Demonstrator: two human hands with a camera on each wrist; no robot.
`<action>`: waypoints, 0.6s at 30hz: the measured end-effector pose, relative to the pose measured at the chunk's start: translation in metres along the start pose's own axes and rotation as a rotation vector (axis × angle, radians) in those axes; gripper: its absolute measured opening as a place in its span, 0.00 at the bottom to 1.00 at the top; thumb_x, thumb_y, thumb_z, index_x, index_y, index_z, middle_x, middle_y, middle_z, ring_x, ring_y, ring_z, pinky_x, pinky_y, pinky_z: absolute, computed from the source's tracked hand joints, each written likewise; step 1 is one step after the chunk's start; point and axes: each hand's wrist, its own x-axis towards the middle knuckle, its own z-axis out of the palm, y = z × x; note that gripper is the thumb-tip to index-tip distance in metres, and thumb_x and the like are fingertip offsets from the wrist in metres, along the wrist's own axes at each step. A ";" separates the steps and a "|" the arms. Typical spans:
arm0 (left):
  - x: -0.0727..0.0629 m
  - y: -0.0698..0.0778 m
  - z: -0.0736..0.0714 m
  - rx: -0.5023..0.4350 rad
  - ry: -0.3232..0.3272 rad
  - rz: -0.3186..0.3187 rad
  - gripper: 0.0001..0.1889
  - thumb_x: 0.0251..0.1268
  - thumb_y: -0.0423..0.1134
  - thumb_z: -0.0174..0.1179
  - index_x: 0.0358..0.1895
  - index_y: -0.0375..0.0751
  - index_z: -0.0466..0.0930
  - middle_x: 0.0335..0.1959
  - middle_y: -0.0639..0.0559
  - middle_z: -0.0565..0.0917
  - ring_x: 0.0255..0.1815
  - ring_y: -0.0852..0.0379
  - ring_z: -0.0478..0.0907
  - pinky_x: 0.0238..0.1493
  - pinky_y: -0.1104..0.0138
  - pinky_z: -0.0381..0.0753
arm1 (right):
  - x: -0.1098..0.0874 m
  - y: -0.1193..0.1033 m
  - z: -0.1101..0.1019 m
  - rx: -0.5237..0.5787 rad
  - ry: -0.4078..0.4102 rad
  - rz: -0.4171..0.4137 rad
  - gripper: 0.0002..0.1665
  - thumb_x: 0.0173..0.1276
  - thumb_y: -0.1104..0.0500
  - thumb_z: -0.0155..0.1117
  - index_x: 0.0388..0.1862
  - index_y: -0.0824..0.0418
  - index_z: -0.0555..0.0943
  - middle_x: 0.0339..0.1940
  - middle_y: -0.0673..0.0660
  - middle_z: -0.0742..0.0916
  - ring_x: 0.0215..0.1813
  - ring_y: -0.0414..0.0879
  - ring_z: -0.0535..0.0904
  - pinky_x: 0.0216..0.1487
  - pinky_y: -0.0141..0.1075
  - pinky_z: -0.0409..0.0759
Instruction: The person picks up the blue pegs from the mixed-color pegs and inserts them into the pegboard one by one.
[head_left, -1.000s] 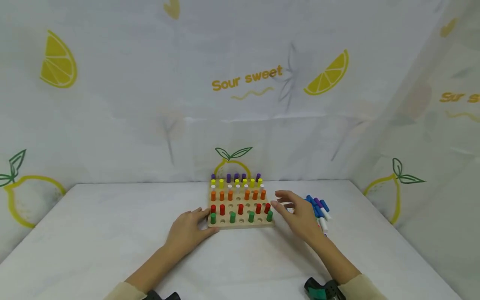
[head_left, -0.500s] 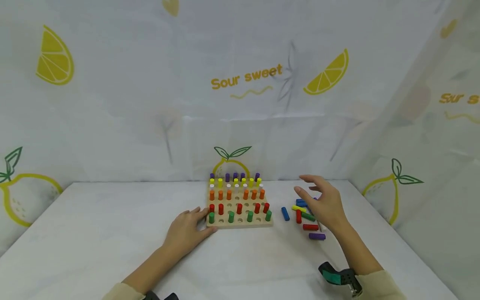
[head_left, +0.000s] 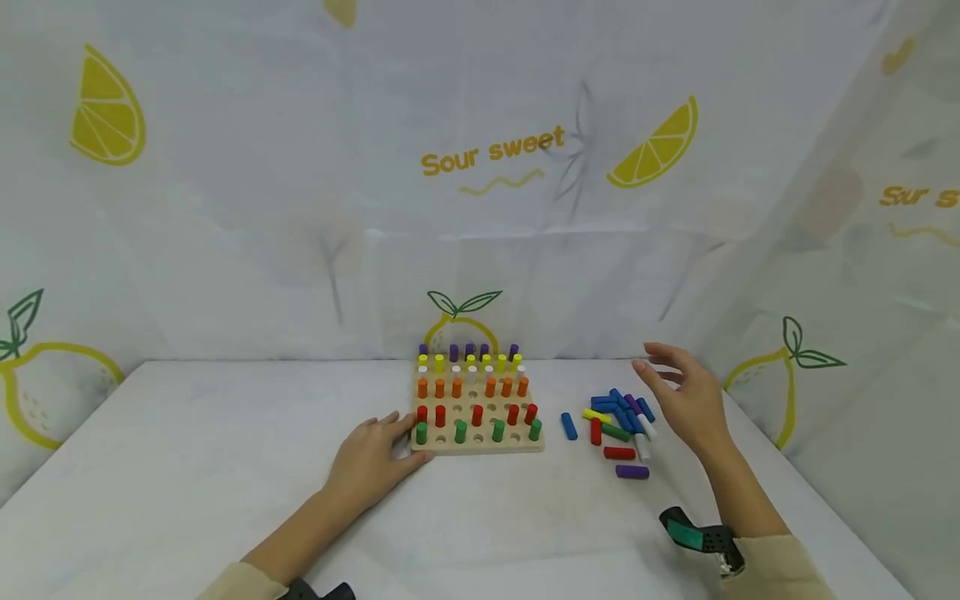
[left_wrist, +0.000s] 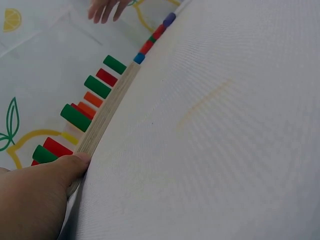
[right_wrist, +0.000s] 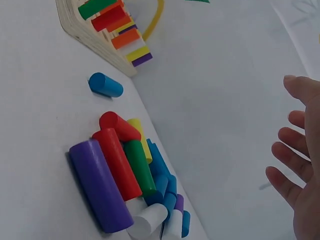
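A wooden pegboard (head_left: 480, 451) stands on the table, with rows of green, red, orange, white, yellow and purple pegs upright in it; some holes show bare. My left hand (head_left: 369, 465) grips its front left corner, thumb on the front edge, as the left wrist view shows at the thumb (left_wrist: 75, 165). Loose pegs lie in a heap to the right: a purple peg (right_wrist: 101, 186), a red peg (right_wrist: 117, 162), a green peg (right_wrist: 140, 167), a yellow peg (head_left: 597, 415), white and several blue ones. My right hand (head_left: 686, 400) hovers right of the heap, fingers relaxed and holding nothing.
One blue peg (head_left: 569, 426) lies apart between the pegboard and the heap. A white cloth covers the table (head_left: 225, 450). Behind it and along the right hangs a white curtain (head_left: 262, 208) printed with lemons.
My right hand has moved from beside the pegboard's right edge out to the right, past the heap, which uncovers the loose pegs. The left hand keeps its hold on the pegboard.
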 end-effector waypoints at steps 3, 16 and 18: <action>0.001 -0.001 0.000 -0.002 0.000 0.000 0.33 0.58 0.58 0.71 0.63 0.41 0.82 0.61 0.38 0.84 0.62 0.36 0.81 0.66 0.44 0.79 | 0.002 0.009 0.002 -0.014 0.011 0.035 0.29 0.76 0.44 0.61 0.65 0.63 0.77 0.63 0.65 0.83 0.61 0.60 0.81 0.53 0.17 0.75; 0.001 -0.002 0.001 0.013 0.001 0.007 0.34 0.58 0.58 0.71 0.63 0.41 0.82 0.61 0.38 0.84 0.63 0.37 0.81 0.67 0.44 0.78 | -0.004 0.044 0.019 -0.042 -0.059 0.226 0.29 0.79 0.47 0.56 0.68 0.65 0.74 0.65 0.68 0.81 0.64 0.63 0.77 0.66 0.59 0.78; 0.001 -0.002 0.001 0.017 -0.004 0.010 0.34 0.59 0.58 0.71 0.63 0.41 0.81 0.61 0.39 0.84 0.64 0.39 0.81 0.68 0.45 0.77 | -0.006 0.049 0.020 -0.049 -0.065 0.232 0.28 0.79 0.49 0.56 0.68 0.66 0.74 0.65 0.69 0.80 0.64 0.65 0.77 0.66 0.60 0.78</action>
